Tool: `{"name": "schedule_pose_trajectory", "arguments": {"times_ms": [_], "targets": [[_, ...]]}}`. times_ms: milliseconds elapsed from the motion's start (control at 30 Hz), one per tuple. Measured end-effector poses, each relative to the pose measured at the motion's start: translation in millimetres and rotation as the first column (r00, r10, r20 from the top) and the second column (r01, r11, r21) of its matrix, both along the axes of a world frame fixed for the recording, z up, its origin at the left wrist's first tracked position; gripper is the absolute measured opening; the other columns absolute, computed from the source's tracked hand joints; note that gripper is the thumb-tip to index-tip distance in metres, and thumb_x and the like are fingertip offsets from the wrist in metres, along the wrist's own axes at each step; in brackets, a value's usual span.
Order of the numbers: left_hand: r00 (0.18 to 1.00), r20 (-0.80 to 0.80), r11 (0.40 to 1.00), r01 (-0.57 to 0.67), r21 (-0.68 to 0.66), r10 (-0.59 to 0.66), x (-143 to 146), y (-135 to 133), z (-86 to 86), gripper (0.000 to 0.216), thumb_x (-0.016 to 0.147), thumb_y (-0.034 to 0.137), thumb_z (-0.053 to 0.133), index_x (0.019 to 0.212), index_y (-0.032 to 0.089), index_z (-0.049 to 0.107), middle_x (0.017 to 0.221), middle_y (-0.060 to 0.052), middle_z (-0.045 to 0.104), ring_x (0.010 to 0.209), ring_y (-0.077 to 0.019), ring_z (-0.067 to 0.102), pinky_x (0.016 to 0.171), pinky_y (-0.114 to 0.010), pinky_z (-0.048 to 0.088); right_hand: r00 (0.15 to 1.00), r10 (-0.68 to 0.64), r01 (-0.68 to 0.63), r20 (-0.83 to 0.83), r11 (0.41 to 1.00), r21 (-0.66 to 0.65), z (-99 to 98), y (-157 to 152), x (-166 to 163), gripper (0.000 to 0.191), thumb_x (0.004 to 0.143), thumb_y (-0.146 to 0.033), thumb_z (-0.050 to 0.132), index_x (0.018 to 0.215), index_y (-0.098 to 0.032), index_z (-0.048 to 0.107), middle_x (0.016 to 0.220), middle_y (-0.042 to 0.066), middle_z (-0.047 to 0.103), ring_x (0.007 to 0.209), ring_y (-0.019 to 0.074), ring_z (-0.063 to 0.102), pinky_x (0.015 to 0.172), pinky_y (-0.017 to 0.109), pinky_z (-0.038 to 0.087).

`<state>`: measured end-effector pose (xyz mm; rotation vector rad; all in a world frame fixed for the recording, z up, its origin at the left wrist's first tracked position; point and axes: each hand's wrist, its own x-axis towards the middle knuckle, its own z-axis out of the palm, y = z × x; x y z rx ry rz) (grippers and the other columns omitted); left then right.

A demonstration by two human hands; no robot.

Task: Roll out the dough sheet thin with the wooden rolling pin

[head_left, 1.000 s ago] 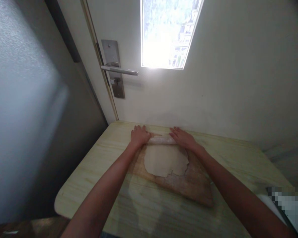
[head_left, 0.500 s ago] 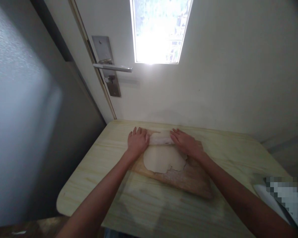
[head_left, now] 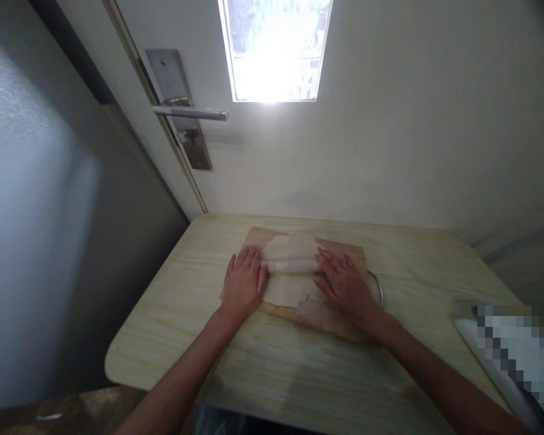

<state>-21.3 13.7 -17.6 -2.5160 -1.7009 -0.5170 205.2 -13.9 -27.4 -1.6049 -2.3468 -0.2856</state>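
A pale rolling pin [head_left: 292,266] lies crosswise on a flat sheet of dough [head_left: 288,290], with dough showing on both sides of it. The dough rests on a brown wooden board [head_left: 344,249]; its near edge is ragged. Over the pin's left end lies my left hand [head_left: 245,279], fingers stretched forward and not wrapped round it. My right hand [head_left: 344,284] is spread at the pin's right end, its fingertips touching there and its palm over the board. Both hands hide the ends of the pin.
The board sits on a light wooden table [head_left: 172,320] pushed against a white door with a metal handle [head_left: 193,113] and a bright window. A metal loop [head_left: 378,290] sticks out at the board's right. A pale, partly blurred object [head_left: 480,344] stands at the table's right.
The rolling pin has come back toward me from the far part of the dough, both hands moving with it. My right fingers are more spread. The camera view has shifted slightly.
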Motion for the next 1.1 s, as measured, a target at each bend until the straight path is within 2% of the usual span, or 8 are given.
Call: {"name": "schedule_pose_trajectory", "arguments": {"times_ms": [333,467,567,733,833,1000,1100], "targets": [[1.000,-0.002,0.999,0.012,0.047,-0.011,-4,-37,-2.8,0.039,0.087,0.027,0.028,0.119,0.008,0.043,0.122,-0.013,0.050,0.117,-0.0242,0.040,0.099,-0.047,0.027,0.999,0.031,-0.030,-0.022,0.999,0.021,-2.7,-42,-7,0.055,0.085,-0.039,0.033,0.129,-0.007,0.031,0.132,0.016,0.038,0.124,0.0240,0.027,0.101,0.044,0.024],[1.000,-0.020,0.998,0.007,0.063,-0.006,-5,-50,-5.2,0.038,0.087,0.026,0.029,0.118,0.008,0.043,0.121,-0.013,0.051,0.116,-0.0244,0.041,0.100,-0.046,0.026,0.998,0.039,-0.037,-0.044,0.997,0.064,-2.6,-54,-10,0.057,0.084,-0.041,0.034,0.130,-0.008,0.030,0.131,0.016,0.039,0.124,0.0252,0.028,0.100,0.045,0.025],[0.999,-0.045,0.998,-0.002,0.056,0.004,-4,-56,-5.4,0.040,0.087,0.026,0.029,0.119,0.007,0.042,0.122,-0.014,0.049,0.118,-0.0243,0.039,0.100,-0.046,0.026,0.998,0.047,-0.044,-0.043,0.997,0.056,4.1,-54,-9,0.053,0.085,-0.040,0.034,0.127,-0.008,0.036,0.126,0.015,0.044,0.119,0.0256,0.035,0.100,0.046,0.025],[0.997,-0.072,1.000,-0.012,-0.024,0.011,-1,-48,6.1,0.042,0.089,0.030,0.025,0.120,0.007,0.041,0.125,-0.014,0.047,0.120,-0.0224,0.037,0.100,-0.043,0.027,0.995,0.087,-0.089,-0.049,0.995,-0.038,29.8,-20,3,0.038,0.088,-0.033,0.027,0.103,-0.018,0.059,0.101,0.009,0.061,0.095,0.0208,0.053,0.094,0.043,0.031],[0.995,-0.098,0.993,-0.019,-0.113,0.007,0,-30,17.1,0.041,0.090,0.030,0.022,0.118,0.008,0.043,0.123,-0.013,0.049,0.116,-0.0198,0.042,0.099,-0.039,0.030,0.996,0.067,-0.072,-0.053,0.992,-0.102,40.1,11,8,0.041,0.088,-0.032,0.024,0.104,-0.016,0.058,0.106,0.010,0.060,0.099,0.0199,0.052,0.089,0.038,0.037],[0.986,-0.166,0.993,-0.042,-0.109,0.023,6,1,24.9,0.037,0.089,0.028,0.025,0.117,0.013,0.044,0.127,-0.012,0.045,0.118,-0.0206,0.040,0.097,-0.041,0.030,0.999,0.022,-0.026,-0.026,0.987,-0.160,28.3,43,8,0.045,0.088,-0.037,0.022,0.119,-0.017,0.048,0.125,0.011,0.048,0.117,0.0217,0.040,0.097,0.043,0.029],[0.985,-0.158,0.991,-0.091,-0.102,0.074,10,14,22.4,0.042,0.089,0.031,0.024,0.123,0.012,0.039,0.131,-0.013,0.040,0.122,-0.0234,0.035,0.097,-0.043,0.029,0.999,-0.024,0.017,-0.031,0.976,-0.219,14.8,52,10,0.051,0.088,-0.040,0.018,0.123,-0.013,0.045,0.129,0.016,0.042,0.120,0.0256,0.036,0.094,0.046,0.032]]}}
